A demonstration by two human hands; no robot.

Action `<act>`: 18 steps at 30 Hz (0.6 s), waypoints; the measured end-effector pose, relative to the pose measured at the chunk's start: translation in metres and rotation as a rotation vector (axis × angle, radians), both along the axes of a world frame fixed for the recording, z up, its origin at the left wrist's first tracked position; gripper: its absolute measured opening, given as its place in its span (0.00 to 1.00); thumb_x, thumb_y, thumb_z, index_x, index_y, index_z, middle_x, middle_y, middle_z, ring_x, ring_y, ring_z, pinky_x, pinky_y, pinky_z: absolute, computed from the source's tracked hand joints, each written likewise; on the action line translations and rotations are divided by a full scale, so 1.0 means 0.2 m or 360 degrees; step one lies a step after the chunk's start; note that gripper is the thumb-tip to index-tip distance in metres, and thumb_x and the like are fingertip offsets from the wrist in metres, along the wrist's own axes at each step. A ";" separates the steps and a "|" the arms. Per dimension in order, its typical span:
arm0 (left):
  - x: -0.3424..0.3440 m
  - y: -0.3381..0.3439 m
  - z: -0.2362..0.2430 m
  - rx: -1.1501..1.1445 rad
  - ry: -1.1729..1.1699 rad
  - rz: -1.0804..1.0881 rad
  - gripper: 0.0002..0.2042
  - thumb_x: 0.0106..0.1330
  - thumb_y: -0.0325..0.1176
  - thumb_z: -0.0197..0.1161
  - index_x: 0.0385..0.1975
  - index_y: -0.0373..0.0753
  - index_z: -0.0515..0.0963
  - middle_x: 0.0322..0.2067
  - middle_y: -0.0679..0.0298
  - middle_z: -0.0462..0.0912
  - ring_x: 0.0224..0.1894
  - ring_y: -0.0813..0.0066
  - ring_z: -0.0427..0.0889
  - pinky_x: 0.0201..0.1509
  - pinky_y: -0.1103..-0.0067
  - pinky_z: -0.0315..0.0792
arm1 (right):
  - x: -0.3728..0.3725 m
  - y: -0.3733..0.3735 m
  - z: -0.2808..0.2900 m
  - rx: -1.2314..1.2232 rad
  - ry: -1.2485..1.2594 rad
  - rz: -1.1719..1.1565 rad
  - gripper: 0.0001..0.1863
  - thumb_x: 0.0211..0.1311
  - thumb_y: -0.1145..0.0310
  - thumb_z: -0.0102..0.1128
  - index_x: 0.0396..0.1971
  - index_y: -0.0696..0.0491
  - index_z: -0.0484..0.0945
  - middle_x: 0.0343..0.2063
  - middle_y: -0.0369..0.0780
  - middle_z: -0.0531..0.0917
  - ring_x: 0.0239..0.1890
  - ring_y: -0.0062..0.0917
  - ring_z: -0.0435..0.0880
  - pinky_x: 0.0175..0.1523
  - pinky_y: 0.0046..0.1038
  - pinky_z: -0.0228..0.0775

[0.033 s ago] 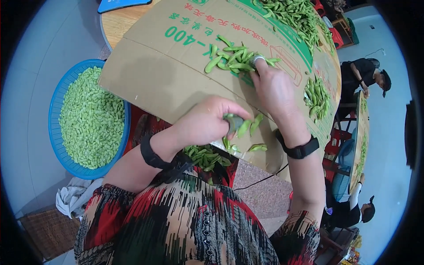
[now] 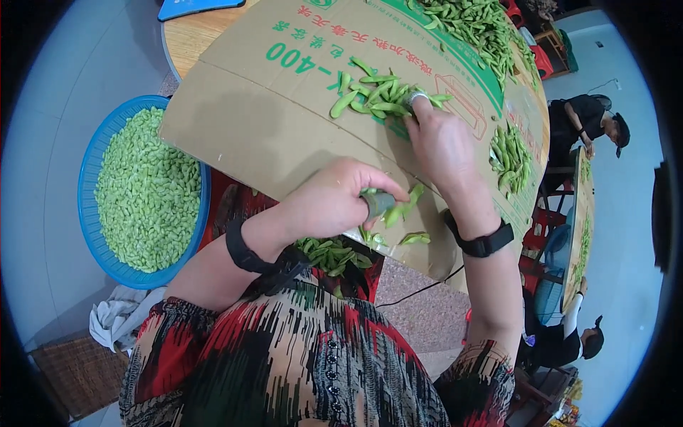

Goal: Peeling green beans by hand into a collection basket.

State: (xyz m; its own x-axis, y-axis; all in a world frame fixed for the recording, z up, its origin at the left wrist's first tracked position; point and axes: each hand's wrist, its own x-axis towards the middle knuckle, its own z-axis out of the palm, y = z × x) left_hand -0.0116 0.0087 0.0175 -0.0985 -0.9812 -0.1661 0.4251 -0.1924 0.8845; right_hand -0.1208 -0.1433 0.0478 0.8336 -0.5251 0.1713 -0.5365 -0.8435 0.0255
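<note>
My left hand (image 2: 329,198) is curled over the near edge of a flattened cardboard sheet (image 2: 242,121). Something green shows between its thumb and fingers, too hidden to name; a grey-green cover wraps one digit. Just beyond its fingertips lie a few flat green soybean pods (image 2: 402,212). Farther up the cardboard, my right hand (image 2: 445,142) reaches into a small heap of soybean pods (image 2: 380,94). Its fingers pinch at the heap's right end, and a silvery cover sits on a digit. The pod between them is partly hidden. Each wrist wears a black band.
A blue basket (image 2: 89,206) of shelled green beans stands at the left. Pods pile up at the far right (image 2: 477,32), with a smaller pod group (image 2: 511,156) nearer. Empty-looking hulls (image 2: 331,255) lie below the cardboard. Two people sit at another table (image 2: 585,213) on the right.
My left hand has turned slightly, and its covered digit now points more to the right, toward the loose pods. My right hand stays at the heap, almost unmoved.
</note>
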 end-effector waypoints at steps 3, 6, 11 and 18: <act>0.00 0.03 0.01 -0.0003 -0.0348 -0.0145 0.12 0.63 0.24 0.51 0.44 0.37 0.77 0.22 0.70 0.76 0.21 0.88 0.70 0.22 0.90 0.62 | -0.05 0.01 0.01 0.0145 -0.0068 -0.0110 0.11 0.55 0.66 0.57 0.32 0.58 0.72 0.17 0.49 0.76 0.21 0.41 0.77 0.28 0.37 0.68; 0.00 0.01 -0.02 0.0004 -0.0078 0.0105 0.14 0.64 0.27 0.53 0.49 0.36 0.73 0.24 0.70 0.75 0.19 0.88 0.67 0.20 0.90 0.60 | -0.16 0.02 0.02 0.0985 -0.0542 -0.0328 0.08 0.59 0.67 0.52 0.28 0.58 0.72 0.12 0.34 0.72 0.13 0.17 0.67 0.19 0.20 0.59; 0.03 -0.04 -0.03 0.0016 0.0878 0.0109 0.18 0.65 0.31 0.53 0.52 0.32 0.68 0.30 0.68 0.74 0.20 0.87 0.66 0.18 0.92 0.55 | -0.30 0.22 0.05 0.3085 -0.1164 -0.0475 0.07 0.61 0.70 0.48 0.34 0.57 0.73 0.12 0.29 0.68 0.11 0.09 0.58 0.15 0.13 0.45; -0.04 -0.04 -0.09 -0.0129 0.0924 0.0389 0.10 0.60 0.28 0.59 0.40 0.35 0.73 0.28 0.67 0.75 0.21 0.90 0.67 0.19 0.93 0.55 | -0.30 0.41 0.08 0.2610 -0.1062 -0.0372 0.13 0.67 0.63 0.42 0.40 0.57 0.70 0.16 0.32 0.68 0.14 0.10 0.57 0.20 0.14 0.49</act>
